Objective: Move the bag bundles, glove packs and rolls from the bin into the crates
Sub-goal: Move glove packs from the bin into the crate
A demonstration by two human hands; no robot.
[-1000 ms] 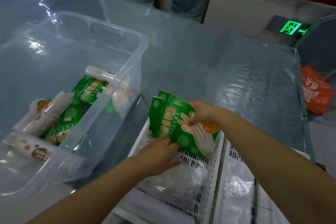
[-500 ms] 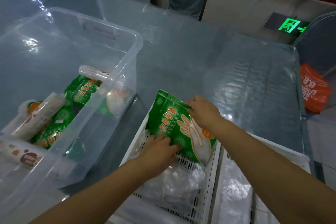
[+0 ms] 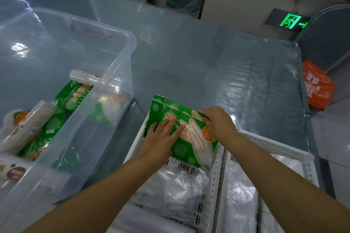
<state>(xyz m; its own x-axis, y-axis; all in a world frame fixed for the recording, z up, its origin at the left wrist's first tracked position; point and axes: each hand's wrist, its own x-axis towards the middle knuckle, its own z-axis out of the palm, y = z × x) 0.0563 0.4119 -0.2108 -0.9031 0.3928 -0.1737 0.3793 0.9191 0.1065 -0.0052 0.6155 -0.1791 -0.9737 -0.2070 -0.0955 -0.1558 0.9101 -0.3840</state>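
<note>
A green glove pack point(image 3: 191, 147) leans at the far end of the left white crate point(image 3: 215, 166). My left hand point(image 3: 161, 138) lies flat on its left part with straight fingers. My right hand point(image 3: 217, 121) grips its upper right edge. Clear bag bundles point(image 3: 176, 191) lie in the crate below the pack. The clear bin point(image 3: 121, 58) on the left holds more green glove packs point(image 3: 75, 96) and white rolls point(image 3: 28, 125).
A second white crate point(image 3: 274, 145) with clear bags stands right of the first. The table under shiny plastic sheeting point(image 3: 217, 66) stretches beyond. An orange bag point(image 3: 316, 85) hangs off the table's right edge. Covered chairs stand behind.
The glove pack has dropped lower into the left crate. My left hand has moved up from the pack's bottom onto its face, and my right hand has followed the pack down.
</note>
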